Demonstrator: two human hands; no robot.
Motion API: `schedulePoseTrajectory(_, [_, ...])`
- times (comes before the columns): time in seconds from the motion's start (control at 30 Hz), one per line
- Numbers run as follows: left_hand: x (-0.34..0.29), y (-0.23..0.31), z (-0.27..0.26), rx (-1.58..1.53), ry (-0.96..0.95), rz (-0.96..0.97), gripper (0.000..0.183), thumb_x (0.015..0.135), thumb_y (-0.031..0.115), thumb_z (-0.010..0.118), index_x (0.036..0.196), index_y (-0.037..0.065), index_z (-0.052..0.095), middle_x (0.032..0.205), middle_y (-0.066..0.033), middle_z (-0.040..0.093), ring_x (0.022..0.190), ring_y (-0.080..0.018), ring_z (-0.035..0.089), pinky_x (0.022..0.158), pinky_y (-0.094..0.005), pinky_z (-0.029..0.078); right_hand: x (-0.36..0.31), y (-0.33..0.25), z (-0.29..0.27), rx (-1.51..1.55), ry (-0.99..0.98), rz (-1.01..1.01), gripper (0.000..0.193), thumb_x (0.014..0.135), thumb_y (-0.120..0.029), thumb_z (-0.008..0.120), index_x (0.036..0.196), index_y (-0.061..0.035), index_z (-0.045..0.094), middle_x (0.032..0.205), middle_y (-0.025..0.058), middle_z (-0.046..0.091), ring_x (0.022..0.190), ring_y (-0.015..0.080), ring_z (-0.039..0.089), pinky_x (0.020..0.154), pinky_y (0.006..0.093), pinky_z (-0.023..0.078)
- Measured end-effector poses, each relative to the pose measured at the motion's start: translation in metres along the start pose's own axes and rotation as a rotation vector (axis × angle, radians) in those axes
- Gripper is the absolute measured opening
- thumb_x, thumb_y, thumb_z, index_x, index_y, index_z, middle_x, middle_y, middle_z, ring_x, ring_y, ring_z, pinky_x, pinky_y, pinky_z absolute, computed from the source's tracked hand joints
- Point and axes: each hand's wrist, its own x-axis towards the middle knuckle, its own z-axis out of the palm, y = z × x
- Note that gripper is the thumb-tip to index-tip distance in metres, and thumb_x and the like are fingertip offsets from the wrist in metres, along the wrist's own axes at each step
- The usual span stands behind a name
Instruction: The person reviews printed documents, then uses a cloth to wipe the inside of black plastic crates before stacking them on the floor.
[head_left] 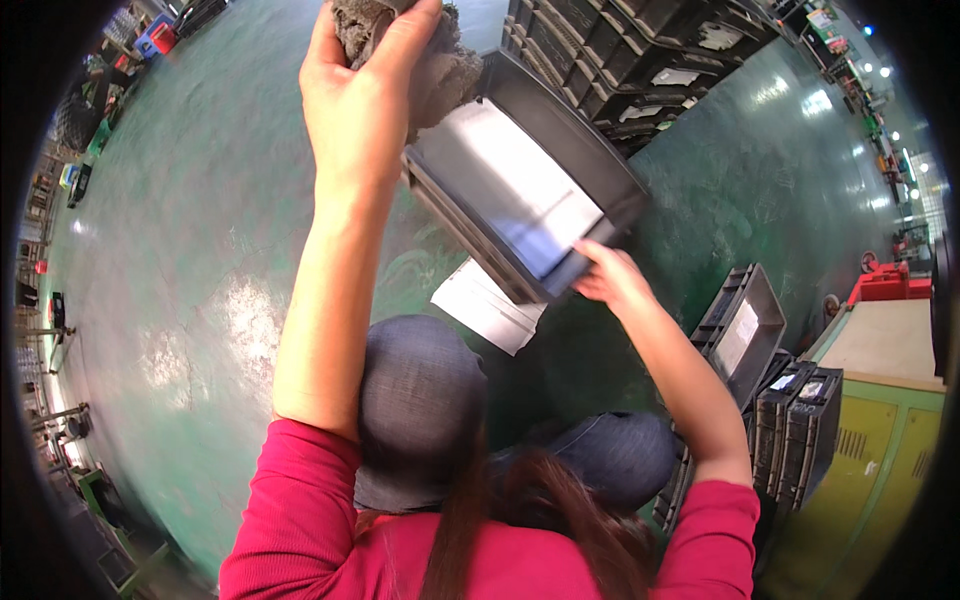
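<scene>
A dirty grey rag (440, 85) is bunched in my left hand (360, 110), raised at the top of the view with its fingers wrapped round the cloth. The rag hangs by the far left corner of a dark plastic crate (600, 150), which is tilted in front of my knees. My right hand (615, 277) grips the crate's near right end, fingers over the rim. Inside the crate shows a white and blue surface (535, 175), blurred, so I cannot tell what it is. A printed white paper sheet (485, 305) lies on the floor below the crate.
A tall stack of black crates (620, 60) stands just beyond the held crate. To my right are another grey crate (750, 330), upright folded black crates (800, 420) and a yellow-green cabinet (860, 450). The green floor (200, 220) stretches out to the left.
</scene>
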Motion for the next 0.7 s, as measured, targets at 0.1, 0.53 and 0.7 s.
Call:
schedulePoseTrajectory(0.1, [0.003,0.010,0.003,-0.046,0.027,-0.016,0.031,0.079,0.009,0.063,0.108,0.000,0.054,0.094,-0.0075,0.061,0.079,-0.0123,0.058,0.069,-0.0245,0.048,0.055,-0.023,0.050,0.077,-0.012,-0.044,0.055,0.076,-0.033,0.063,0.111,0.0064,0.048,0.109,0.0179,0.053,0.074,0.0280,0.064,0.069,0.0335,0.052])
schedulePoseTrajectory(0.53, [0.025,-0.017,-0.028,-0.052,0.028,-0.018,0.028,0.080,0.008,0.062,0.106,0.000,0.055,0.091,-0.0057,0.061,0.077,-0.0102,0.057,0.068,-0.0235,0.047,0.113,-0.037,0.091,0.455,-0.300,0.010,0.064,0.082,-0.020,0.064,0.125,0.0105,0.028,0.131,0.0366,0.017,0.114,0.0432,0.042,0.083,0.0478,0.052])
schedulePoseTrajectory(0.7, [0.027,-0.024,-0.017,-0.070,0.035,-0.044,0.028,0.080,0.008,0.062,0.106,0.000,0.055,0.091,-0.0057,0.061,0.078,-0.0104,0.057,0.068,-0.0233,0.047,0.121,-0.047,0.120,0.474,-0.215,-0.062,0.048,0.084,-0.024,0.062,0.112,0.0098,0.042,0.114,0.0273,0.045,0.100,0.0358,0.054,0.077,0.0474,0.055])
